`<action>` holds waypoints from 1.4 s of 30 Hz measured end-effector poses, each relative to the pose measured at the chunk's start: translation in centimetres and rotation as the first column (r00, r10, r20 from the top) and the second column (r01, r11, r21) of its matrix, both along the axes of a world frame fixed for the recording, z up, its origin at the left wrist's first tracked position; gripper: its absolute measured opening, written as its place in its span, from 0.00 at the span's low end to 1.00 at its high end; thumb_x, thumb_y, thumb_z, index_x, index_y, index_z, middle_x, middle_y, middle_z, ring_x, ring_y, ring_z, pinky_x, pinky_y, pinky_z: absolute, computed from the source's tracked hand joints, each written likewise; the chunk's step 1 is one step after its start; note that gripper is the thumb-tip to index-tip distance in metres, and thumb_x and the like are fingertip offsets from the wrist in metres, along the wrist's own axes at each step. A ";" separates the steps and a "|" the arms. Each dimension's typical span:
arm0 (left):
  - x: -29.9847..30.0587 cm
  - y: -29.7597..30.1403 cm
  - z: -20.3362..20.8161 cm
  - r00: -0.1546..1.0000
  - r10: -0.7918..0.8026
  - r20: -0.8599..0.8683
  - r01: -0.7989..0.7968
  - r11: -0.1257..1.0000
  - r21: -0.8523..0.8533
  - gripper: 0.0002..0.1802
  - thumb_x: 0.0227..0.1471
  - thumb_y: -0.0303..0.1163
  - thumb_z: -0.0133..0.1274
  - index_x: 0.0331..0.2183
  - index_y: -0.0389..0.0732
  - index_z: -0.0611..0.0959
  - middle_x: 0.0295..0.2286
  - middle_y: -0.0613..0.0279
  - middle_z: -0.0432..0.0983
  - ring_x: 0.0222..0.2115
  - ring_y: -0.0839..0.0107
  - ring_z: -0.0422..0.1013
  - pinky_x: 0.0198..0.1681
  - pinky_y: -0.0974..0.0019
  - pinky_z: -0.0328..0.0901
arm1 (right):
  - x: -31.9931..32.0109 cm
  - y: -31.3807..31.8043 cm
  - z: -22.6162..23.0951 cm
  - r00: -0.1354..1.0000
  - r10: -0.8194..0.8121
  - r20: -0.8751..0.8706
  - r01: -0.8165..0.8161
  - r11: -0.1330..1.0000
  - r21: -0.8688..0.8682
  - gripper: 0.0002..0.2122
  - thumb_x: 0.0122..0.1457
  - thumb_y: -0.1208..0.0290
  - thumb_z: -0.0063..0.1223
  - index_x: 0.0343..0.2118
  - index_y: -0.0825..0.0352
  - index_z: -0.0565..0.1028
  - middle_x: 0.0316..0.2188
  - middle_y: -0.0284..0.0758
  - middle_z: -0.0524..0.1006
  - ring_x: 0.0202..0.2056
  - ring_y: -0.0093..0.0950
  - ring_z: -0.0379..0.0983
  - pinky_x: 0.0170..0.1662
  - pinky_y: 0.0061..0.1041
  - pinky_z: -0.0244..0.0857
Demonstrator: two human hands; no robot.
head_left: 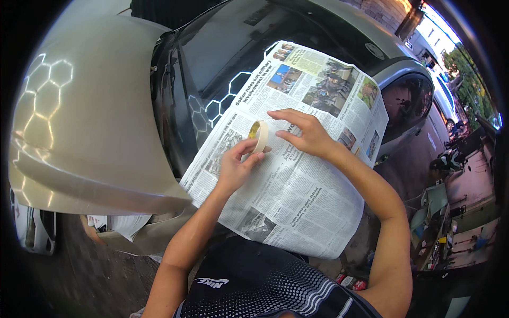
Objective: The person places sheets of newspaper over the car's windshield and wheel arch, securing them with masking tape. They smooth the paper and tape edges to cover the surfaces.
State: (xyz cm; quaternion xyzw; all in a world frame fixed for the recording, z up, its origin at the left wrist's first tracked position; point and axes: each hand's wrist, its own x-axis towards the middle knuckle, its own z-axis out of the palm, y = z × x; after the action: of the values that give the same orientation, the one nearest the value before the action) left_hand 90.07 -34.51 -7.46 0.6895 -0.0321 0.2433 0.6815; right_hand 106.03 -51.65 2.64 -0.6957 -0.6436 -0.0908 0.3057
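My left hand (239, 165) grips a roll of masking tape (262, 139), cream-coloured with a yellowish inner core, held up on its edge. Just right of the roll hovers my right hand (306, 133), its thumb and fingers parted with nothing visible between them. Beneath both hands spreads a large newspaper sheet (297, 191), printed with text and photos. It lies over the car's windshield (212, 58) and side, and its lower end hangs down near my body.
To the left, the car's gold-beige hood (106, 122) is raised. A side window (411, 98) of the car lies right of the newspaper. Crumpled papers (127, 225) sit by the front fender. Assorted tools and clutter (450, 238) fill the right side, and a white car (444, 100) stands farther back.
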 end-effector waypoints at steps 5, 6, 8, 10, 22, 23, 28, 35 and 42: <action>0.7 -0.8 -0.1 0.990 -0.049 0.130 0.024 0.982 0.189 0.16 0.57 0.20 0.60 0.48 0.36 0.82 0.39 0.56 0.86 0.48 0.69 0.79 0.75 0.47 0.37 | -1.4 -0.3 0.8 0.964 -0.076 -0.253 0.086 0.996 0.030 0.16 0.61 0.78 0.59 0.53 0.69 0.80 0.50 0.43 0.82 0.50 0.33 0.81 0.54 0.31 0.75; 0.7 -0.9 -0.1 0.988 -0.059 0.142 0.031 0.981 0.191 0.16 0.57 0.20 0.59 0.48 0.37 0.82 0.39 0.57 0.86 0.47 0.69 0.79 0.75 0.47 0.37 | -1.5 -0.4 1.0 0.905 -0.102 -0.412 0.113 0.994 0.001 0.15 0.62 0.77 0.59 0.52 0.69 0.81 0.49 0.42 0.82 0.49 0.31 0.81 0.52 0.29 0.75; 0.4 -1.1 0.0 0.983 -0.072 0.167 0.039 0.981 0.192 0.14 0.57 0.20 0.59 0.46 0.38 0.83 0.38 0.59 0.86 0.47 0.70 0.79 0.75 0.45 0.38 | -1.6 -0.6 1.3 0.813 -0.133 -0.567 0.131 0.990 -0.044 0.13 0.63 0.76 0.59 0.49 0.70 0.82 0.46 0.41 0.83 0.46 0.29 0.81 0.48 0.28 0.77; 0.1 -1.1 0.2 0.980 -0.060 0.191 0.013 0.971 0.237 0.14 0.56 0.19 0.59 0.45 0.40 0.84 0.38 0.60 0.86 0.46 0.70 0.79 0.74 0.43 0.38 | -1.3 -0.8 1.6 0.799 -0.144 -0.584 0.127 0.989 -0.070 0.11 0.63 0.73 0.59 0.46 0.71 0.83 0.42 0.40 0.84 0.40 0.27 0.82 0.44 0.27 0.78; -1.5 -0.2 0.4 0.958 -0.002 0.286 -0.083 0.955 0.285 0.15 0.57 0.19 0.57 0.48 0.37 0.80 0.43 0.58 0.82 0.48 0.69 0.77 0.72 0.44 0.51 | -1.1 1.4 2.8 0.649 -0.355 -0.673 0.141 0.925 -0.352 0.15 0.71 0.66 0.50 0.51 0.72 0.77 0.41 0.35 0.80 0.39 0.22 0.77 0.41 0.24 0.75; -1.7 -0.1 0.4 0.956 -0.021 0.292 -0.039 0.980 0.197 0.16 0.58 0.19 0.56 0.49 0.36 0.79 0.44 0.56 0.81 0.48 0.69 0.77 0.71 0.46 0.53 | -1.1 1.4 2.9 0.597 -0.255 -0.760 0.040 0.956 -0.290 0.16 0.71 0.65 0.50 0.52 0.74 0.76 0.41 0.36 0.79 0.40 0.22 0.77 0.42 0.25 0.75; -2.4 0.3 0.1 0.932 -0.112 0.344 0.254 0.881 -0.399 0.21 0.67 0.29 0.51 0.57 0.34 0.70 0.42 0.52 0.81 0.50 0.61 0.77 0.59 0.54 0.68 | -0.2 0.4 2.6 0.357 -0.039 -0.933 -0.095 0.992 -0.078 0.21 0.71 0.63 0.50 0.61 0.71 0.72 0.45 0.36 0.77 0.46 0.22 0.74 0.49 0.27 0.72; -0.9 -1.0 1.7 0.867 -0.224 0.445 0.487 0.573 -0.659 0.29 0.66 0.41 0.56 0.60 0.37 0.67 0.42 0.54 0.79 0.49 0.60 0.76 0.58 0.51 0.69 | 4.8 0.6 1.6 0.641 0.013 -0.767 -0.065 0.997 -0.038 0.14 0.65 0.72 0.62 0.50 0.72 0.78 0.47 0.37 0.80 0.46 0.23 0.76 0.51 0.23 0.70; 1.1 0.1 3.2 0.926 0.374 0.046 -0.371 0.885 0.283 0.47 0.44 0.41 0.74 0.63 0.51 0.70 0.60 0.42 0.58 0.63 0.46 0.59 0.63 0.45 0.62 | 9.0 2.8 2.1 0.574 -0.041 -0.818 -0.029 0.997 -0.069 0.10 0.71 0.67 0.54 0.46 0.70 0.76 0.42 0.38 0.80 0.45 0.27 0.78 0.54 0.31 0.74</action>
State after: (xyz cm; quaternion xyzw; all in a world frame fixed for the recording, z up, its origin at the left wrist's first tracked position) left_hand 91.21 -34.41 -4.26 0.7752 0.0692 0.3587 0.5154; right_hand 114.98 -48.81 4.77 -0.6722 -0.4305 0.2636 0.5416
